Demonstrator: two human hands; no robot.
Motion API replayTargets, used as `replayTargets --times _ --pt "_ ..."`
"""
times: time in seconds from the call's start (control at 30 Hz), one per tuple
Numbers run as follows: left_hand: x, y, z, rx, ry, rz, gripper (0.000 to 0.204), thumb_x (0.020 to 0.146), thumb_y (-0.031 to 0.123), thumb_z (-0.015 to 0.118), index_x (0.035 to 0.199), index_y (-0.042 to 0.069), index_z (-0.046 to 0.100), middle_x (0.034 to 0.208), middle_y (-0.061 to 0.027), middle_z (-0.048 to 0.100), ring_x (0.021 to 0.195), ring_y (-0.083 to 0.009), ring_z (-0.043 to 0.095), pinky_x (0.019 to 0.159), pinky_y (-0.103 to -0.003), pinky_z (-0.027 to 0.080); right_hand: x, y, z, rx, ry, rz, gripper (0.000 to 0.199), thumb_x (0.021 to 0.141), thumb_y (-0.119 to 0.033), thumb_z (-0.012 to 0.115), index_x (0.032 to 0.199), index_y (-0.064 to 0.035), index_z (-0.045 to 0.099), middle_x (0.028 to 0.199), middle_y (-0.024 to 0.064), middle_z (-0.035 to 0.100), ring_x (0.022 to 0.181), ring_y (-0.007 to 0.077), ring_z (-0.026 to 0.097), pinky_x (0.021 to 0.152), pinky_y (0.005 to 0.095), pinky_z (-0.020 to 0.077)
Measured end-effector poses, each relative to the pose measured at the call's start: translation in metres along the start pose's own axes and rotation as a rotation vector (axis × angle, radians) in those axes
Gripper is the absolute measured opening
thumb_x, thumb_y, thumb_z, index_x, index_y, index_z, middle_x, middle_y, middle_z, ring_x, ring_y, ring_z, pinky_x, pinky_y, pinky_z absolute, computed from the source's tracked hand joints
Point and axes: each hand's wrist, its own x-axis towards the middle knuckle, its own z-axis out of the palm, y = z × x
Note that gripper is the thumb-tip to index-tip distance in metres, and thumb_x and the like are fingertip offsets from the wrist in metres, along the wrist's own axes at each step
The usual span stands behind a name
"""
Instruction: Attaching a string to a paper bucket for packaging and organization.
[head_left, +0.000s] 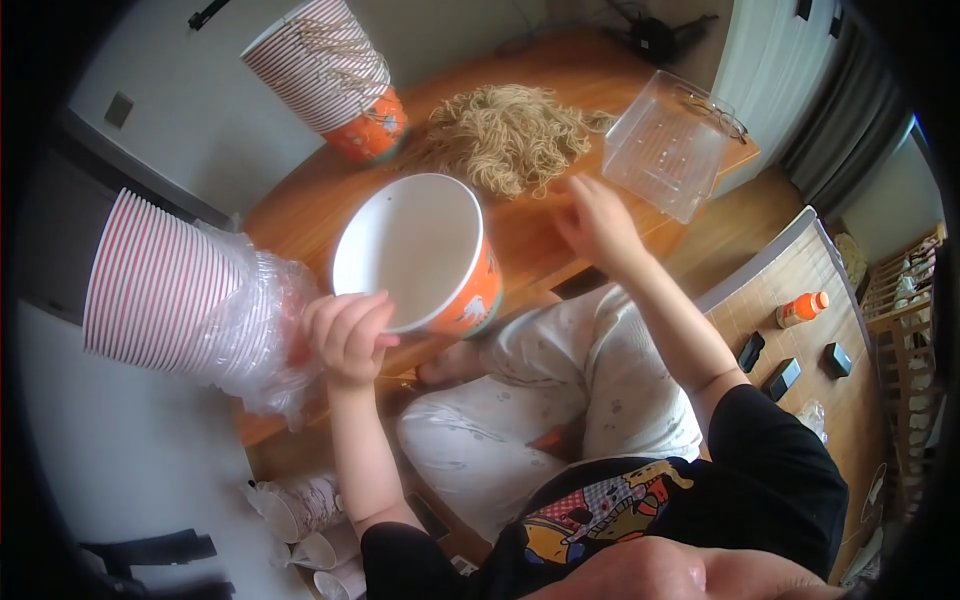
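A large paper bucket (410,250), white inside and orange outside, is tilted with its mouth toward me at the table's near edge. My left hand (352,335) is closed on its near left rim, fingers curled and thumb over the edge. My right hand (600,225) hovers right of the bucket, between a tangled pile of beige cord (510,135) and a clear plastic tray (665,145). Its fingers are slightly blurred and loosely bent, and I see nothing between them.
A stack of paper buckets draped with cords (335,75) stands at the back left. Another stack, in clear plastic wrap (165,285), lies at the left. Glasses (715,115) rest on the tray. An orange bottle (802,309) and small dark boxes (782,380) are at the right.
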Motion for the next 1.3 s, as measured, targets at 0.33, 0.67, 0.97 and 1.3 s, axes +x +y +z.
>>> replayTargets --times 0.33,0.67,0.97,1.3 --pt "-0.019 -0.001 -0.002 -0.043 0.096 -0.159 0.043 0.103 0.038 0.04 0.114 0.006 0.066 0.125 -0.0149 0.059 0.111 -0.0313 0.059 0.095 -0.042 0.048 0.034 0.016 0.021 -0.222 -0.19 0.031 0.018 0.09 -0.017 0.057 0.105 -0.011 0.066 0.102 0.0103 0.062 0.09 0.0334 0.064 0.076 0.0432 0.0534" --pt "-0.001 0.077 0.002 -0.34 0.971 -0.08 0.034 0.103 0.04 0.038 0.128 0.018 0.045 0.141 -0.0066 0.038 0.117 -0.0272 0.048 0.095 -0.05 0.044 0.023 0.004 0.008 -0.126 -0.076 0.005 0.01 0.09 -0.016 0.06 0.093 -0.0071 0.063 0.093 0.011 0.064 0.084 0.0336 0.063 0.071 0.0436 0.0515" --pt "-0.005 0.121 0.023 -0.692 1.115 -0.345 0.032 0.101 0.03 0.04 0.127 0.013 0.048 0.14 -0.0087 0.041 0.098 -0.0271 0.054 0.08 -0.04 0.046 0.014 -0.011 -0.03 -0.094 -0.011 -0.112 0.012 0.082 -0.017 0.072 0.083 -0.0063 0.066 0.082 0.0074 0.063 0.08 0.0289 0.062 0.07 0.0392 0.0503" --pt "-0.012 0.126 0.027 -0.703 0.957 -0.439 0.021 0.089 0.02 0.051 0.107 0.01 0.049 0.103 -0.0081 0.045 0.072 -0.0203 0.048 0.06 -0.032 0.04 -0.012 -0.052 -0.112 -0.186 0.472 -0.271 0.015 0.073 0.005 0.073 0.084 -0.0033 0.066 0.086 0.0098 0.065 0.081 0.0239 0.061 0.073 0.0331 0.0474"
